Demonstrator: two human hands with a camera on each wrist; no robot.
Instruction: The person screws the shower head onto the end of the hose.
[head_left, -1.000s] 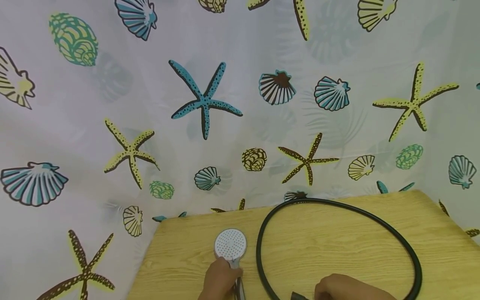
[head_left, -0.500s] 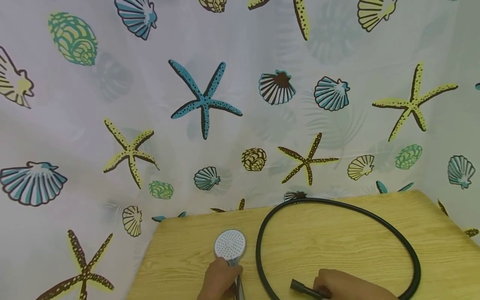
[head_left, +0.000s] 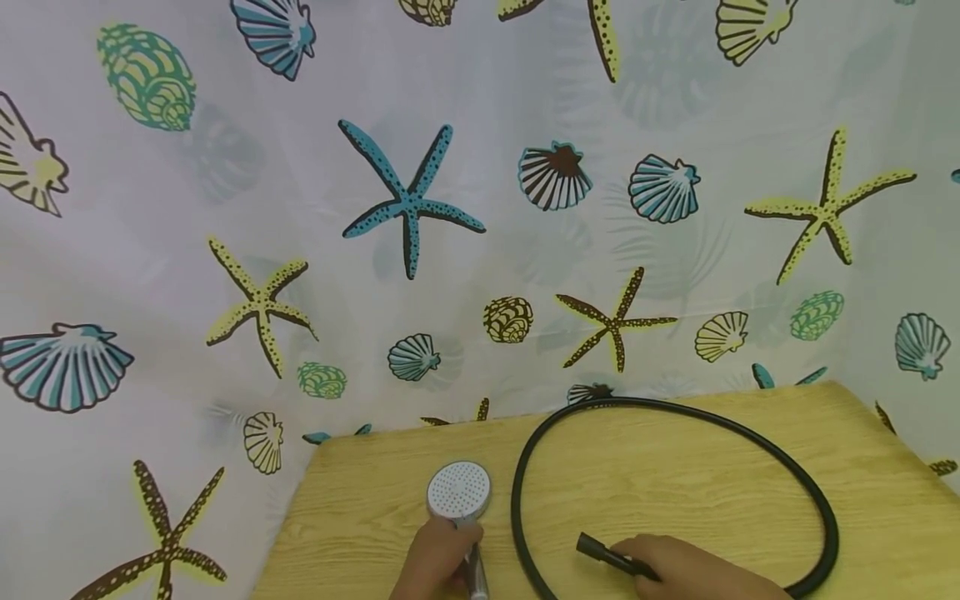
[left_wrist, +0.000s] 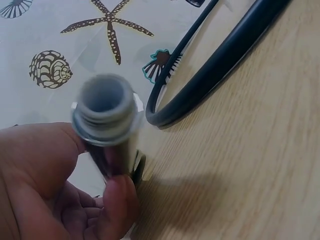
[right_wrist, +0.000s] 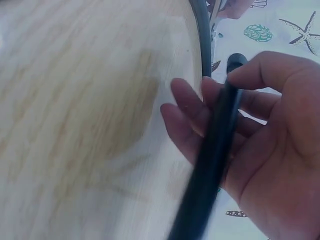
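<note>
My left hand [head_left: 438,557] grips the handle of a round white and chrome shower head [head_left: 458,490], its spray face up. In the left wrist view the threaded open end [left_wrist: 107,107] of that handle points at the camera, with fingers curled around it. My right hand [head_left: 675,567] pinches a black shower hose [head_left: 626,563] close to its end, where a wider black connector [head_left: 591,546] sticks out to the left. Thumb and fingertips hold the hose in the right wrist view [right_wrist: 217,130], while other fingers spread loosely below. The connector and the handle are apart.
The rest of the hose [head_left: 517,500] lies in a large loop across the wood-grain table [head_left: 360,492], reaching its back edge. A curtain [head_left: 480,250] printed with starfish and shells hangs behind and along both sides.
My right hand has lifted the hose end into fuller view, up and slightly left. The left hand has drawn the shower head slightly back, showing more of its handle.
</note>
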